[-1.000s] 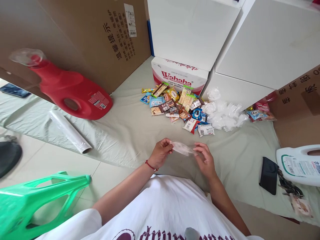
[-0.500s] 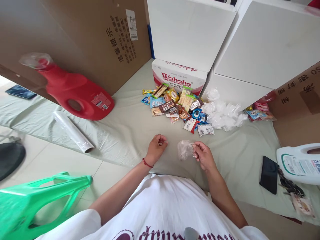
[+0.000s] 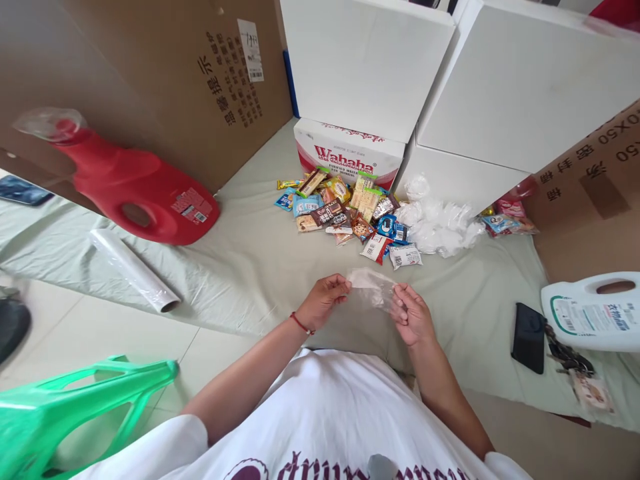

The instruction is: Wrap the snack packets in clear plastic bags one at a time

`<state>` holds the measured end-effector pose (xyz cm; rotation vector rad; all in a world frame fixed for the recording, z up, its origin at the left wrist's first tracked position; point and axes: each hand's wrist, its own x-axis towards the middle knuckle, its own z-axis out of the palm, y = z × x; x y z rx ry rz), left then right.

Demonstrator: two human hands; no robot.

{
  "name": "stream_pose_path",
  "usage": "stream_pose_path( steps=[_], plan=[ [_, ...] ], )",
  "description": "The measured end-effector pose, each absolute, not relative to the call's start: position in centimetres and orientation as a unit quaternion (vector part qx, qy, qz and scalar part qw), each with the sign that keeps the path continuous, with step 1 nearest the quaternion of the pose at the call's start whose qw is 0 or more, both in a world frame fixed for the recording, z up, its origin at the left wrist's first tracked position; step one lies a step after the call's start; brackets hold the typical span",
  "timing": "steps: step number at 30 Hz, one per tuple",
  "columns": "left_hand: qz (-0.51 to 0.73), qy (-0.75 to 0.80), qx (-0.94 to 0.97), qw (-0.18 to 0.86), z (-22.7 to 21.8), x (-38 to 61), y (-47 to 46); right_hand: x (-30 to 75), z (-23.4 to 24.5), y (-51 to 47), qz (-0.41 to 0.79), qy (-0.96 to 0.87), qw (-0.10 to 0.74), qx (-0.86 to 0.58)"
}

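A clear thin plastic bag (image 3: 373,290) is stretched between my two hands, low over the pale green cloth. My left hand (image 3: 327,300), with a red string bracelet at the wrist, pinches its left edge. The right edge is gripped by the fingers of my right hand (image 3: 413,313). Just beyond the bag lies a pile of small wrapped snacks (image 3: 345,207), several in brown, blue, yellow and white wrappers. Crumpled translucent plastic bags (image 3: 440,223) are heaped at the pile's right side.
A Wahaba-like lettered carton (image 3: 350,150) and white boxes (image 3: 365,60) stand behind the snacks. Leftward are a red jug (image 3: 145,193), a plastic film roll (image 3: 135,270) and a green stool (image 3: 90,393). A black phone (image 3: 529,338), keys (image 3: 570,353) and white bottle (image 3: 595,313) lie rightward.
My left hand has moved right and taken hold of the bag's left edge. The bag, bunched at my right hand before, is now spread wide. The view has shifted slightly.
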<state>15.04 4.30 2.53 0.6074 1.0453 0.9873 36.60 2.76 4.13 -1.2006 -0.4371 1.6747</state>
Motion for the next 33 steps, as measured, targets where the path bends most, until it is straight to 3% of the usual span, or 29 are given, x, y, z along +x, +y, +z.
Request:
stream_pose_path(
  steps=[14,20,25,28,33],
  plan=[
    [0.455,0.366,0.169,0.794,2.2,15.3,3.6,39.4,2.6,2.5,0.805,-0.114,0.454,-0.364],
    [0.462,0.358,0.141,0.799,0.8,17.2,3.1,39.2,2.7,2.4,0.828,-0.033,0.497,-0.257],
    [0.36,0.37,0.153,0.843,1.0,17.5,3.9,39.3,2.6,2.1,0.824,-0.038,0.532,-0.193],
    [0.308,0.412,0.19,0.836,1.0,17.8,4.5,39.2,2.5,1.8,0.807,-0.069,0.544,-0.218],
    [0.381,0.513,0.231,0.734,0.6,16.0,5.6,41.4,2.7,1.0,0.709,-0.164,0.547,-0.412]
  ],
)
